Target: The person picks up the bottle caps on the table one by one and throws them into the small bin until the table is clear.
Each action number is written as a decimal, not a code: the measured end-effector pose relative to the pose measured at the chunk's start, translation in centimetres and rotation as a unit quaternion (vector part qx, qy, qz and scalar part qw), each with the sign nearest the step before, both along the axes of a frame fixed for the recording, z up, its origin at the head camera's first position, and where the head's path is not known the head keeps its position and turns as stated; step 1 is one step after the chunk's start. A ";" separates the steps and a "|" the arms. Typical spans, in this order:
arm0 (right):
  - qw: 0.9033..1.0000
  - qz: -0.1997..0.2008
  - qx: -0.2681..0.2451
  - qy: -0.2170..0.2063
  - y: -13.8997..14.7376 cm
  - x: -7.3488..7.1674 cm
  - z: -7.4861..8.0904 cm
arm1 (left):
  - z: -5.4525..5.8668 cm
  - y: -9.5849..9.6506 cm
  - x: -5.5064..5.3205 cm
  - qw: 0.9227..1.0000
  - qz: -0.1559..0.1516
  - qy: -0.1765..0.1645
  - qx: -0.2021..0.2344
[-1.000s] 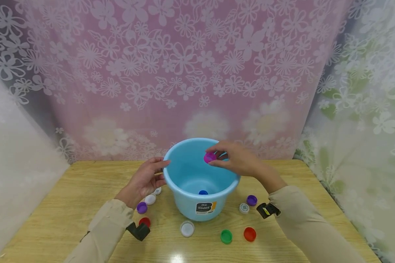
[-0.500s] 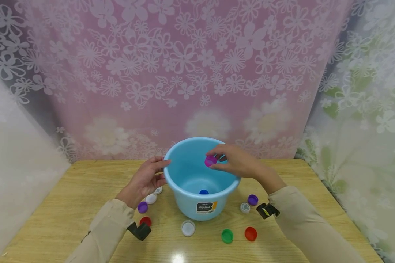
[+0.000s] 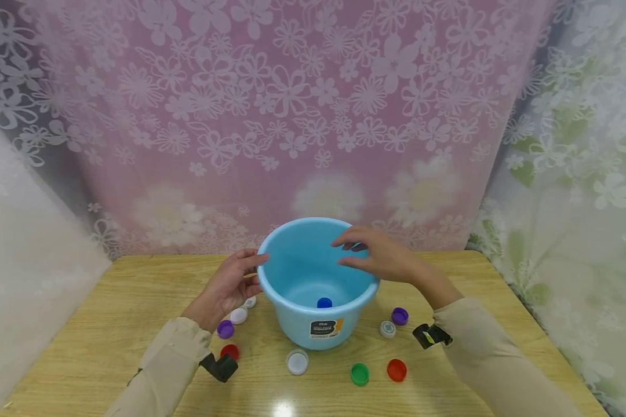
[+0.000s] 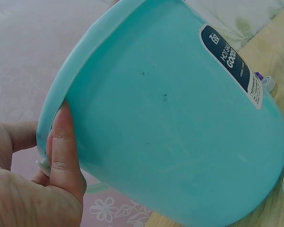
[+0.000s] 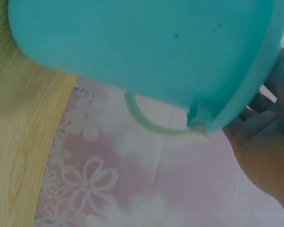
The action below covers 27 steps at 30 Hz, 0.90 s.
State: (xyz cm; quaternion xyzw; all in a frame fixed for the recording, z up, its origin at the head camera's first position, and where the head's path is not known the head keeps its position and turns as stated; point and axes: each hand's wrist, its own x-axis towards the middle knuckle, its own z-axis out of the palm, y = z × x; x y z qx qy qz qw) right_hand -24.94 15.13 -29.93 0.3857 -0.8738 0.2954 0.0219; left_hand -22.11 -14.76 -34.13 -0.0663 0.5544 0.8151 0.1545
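A light blue bucket [image 3: 313, 330] stands on the wooden table in the head view. My left hand [image 3: 230, 286] grips its left rim, thumb over the edge and fingers outside, as the left wrist view confirms at the rim [image 4: 61, 90]. Over the right side of the bucket's mouth hovers my right hand [image 3: 378, 255], fingers and thumb apart, holding nothing. A blue bottle cap [image 3: 324, 302] lies on the bucket's floor, partly hidden by the front wall. No pink cap shows in any current view. The bucket's pale handle [image 5: 156, 127] hangs at the back in the right wrist view.
On the table [image 3: 109, 336], a white cap [image 3: 297, 362], green cap [image 3: 359, 374] and red cap [image 3: 396, 370] lie in front. A purple cap [image 3: 399, 315] and small white cap [image 3: 388, 329] lie right; several more lie beside my left forearm. A floral curtain [image 3: 313, 116] hangs behind.
The right hand's fingers have spread and let go of the pink cap, which is out of sight now. That hand has shifted slightly right. The left hand keeps its grip on the rim.
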 end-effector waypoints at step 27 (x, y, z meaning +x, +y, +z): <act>0.993 -0.116 -0.029 0.009 12.7 1.5 -5.7 | 0.3 0.1 0.2 1.000 -0.002 -0.005 0.010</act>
